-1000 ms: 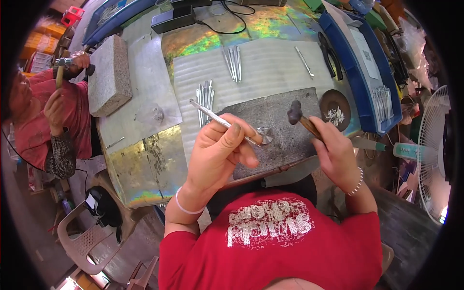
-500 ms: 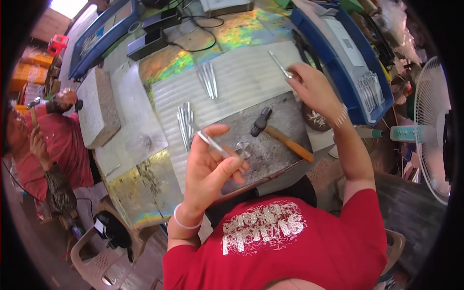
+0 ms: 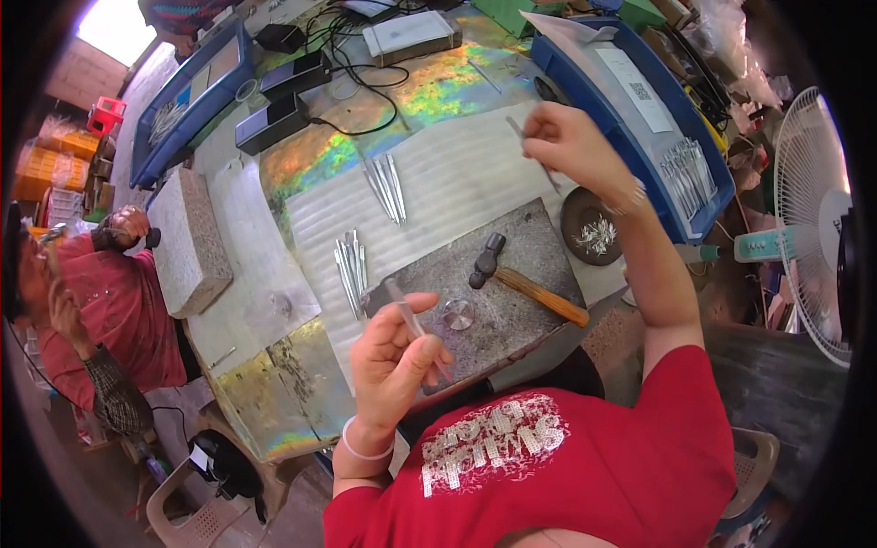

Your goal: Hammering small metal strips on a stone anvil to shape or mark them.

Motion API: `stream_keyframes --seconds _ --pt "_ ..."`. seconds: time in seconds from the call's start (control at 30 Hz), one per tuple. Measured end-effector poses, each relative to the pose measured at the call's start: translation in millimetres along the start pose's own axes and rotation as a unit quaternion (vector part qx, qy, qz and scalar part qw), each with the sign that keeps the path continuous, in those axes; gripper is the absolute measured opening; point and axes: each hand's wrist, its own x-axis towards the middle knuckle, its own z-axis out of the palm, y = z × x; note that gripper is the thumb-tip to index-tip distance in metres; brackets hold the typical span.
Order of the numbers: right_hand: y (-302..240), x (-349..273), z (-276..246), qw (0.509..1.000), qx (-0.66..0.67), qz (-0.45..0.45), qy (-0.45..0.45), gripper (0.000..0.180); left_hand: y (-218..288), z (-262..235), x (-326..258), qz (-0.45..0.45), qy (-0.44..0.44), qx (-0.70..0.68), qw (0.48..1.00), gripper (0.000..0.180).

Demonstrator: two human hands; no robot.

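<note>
My left hand (image 3: 395, 365) pinches a slim flat metal strip (image 3: 405, 311) between thumb and fingers, above the near left corner of a dark metal block (image 3: 539, 247). My right hand (image 3: 571, 142) is at the far right of the white foam sheet, its fingers curled on a thin grey metal strip (image 3: 515, 126) that shows on both sides of them. A ball-peen hammer (image 3: 539, 294) with a wooden handle lies on the block beside a clear round disc (image 3: 459, 314). Two bunches of silver strips, one farther off (image 3: 385, 187) and one nearer (image 3: 351, 271), lie on the foam sheet (image 3: 457, 164).
Right of the block sits a dark round dish (image 3: 592, 239) of small silver pieces. A blue tray (image 3: 658, 137) holds more strips. Black boxes with cables (image 3: 274, 123) stand at the back left. A fan (image 3: 813, 228) is far right. Another person (image 3: 119, 310) works at a stone block (image 3: 190, 242).
My right hand has shifted slightly farther away and left, uncovering the dish. My left hand has lowered a little, and its strip is tilted more steeply. The view has shifted slightly.
</note>
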Motion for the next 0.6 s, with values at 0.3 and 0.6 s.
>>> stream_keyframes --seconds 0.3,0.6 --pt "-68 -147 48 0.941 0.272 0.066 -0.193 0.008 -21 12 -5 0.034 -0.069 0.053 0.996 0.027" --pt "-74 -162 81 0.958 0.274 0.013 -0.078 0.006 -34 26 -23 0.005 -0.051 -0.097 0.994 0.015"
